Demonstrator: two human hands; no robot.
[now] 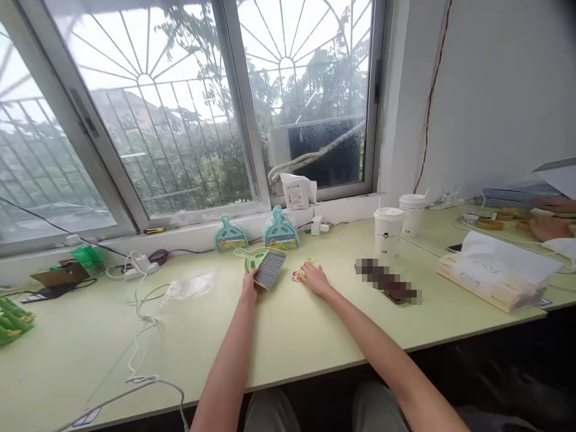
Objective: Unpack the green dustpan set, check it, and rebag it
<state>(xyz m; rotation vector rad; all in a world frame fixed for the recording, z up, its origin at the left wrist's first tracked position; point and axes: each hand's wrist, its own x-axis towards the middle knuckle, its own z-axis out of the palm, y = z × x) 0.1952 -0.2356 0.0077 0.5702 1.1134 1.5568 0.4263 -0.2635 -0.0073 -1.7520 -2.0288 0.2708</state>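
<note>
My left hand (250, 283) is closed on a small green dustpan (252, 259) with its brush (270, 270), whose grey bristles face right. The set is tilted just above the tabletop. To its right, my right hand (315, 279) has its fingers on a small printed card label (308, 263) in yellow, white and pink; the fingers partly cover it. Behind my hands, two teal dustpan-and-brush sets lean upright by the sill: one on the left (230, 234), one on the right (281, 229). Both carry yellow labels.
Crumpled clear plastic (191, 285) and white cables (144, 324) lie to the left on the table (288, 342). At right stand two lidded cups (387, 234), a blurred-out phone-like object (389, 282) and a tissue pack (490, 282). Another person's hand (551, 229) shows at far right.
</note>
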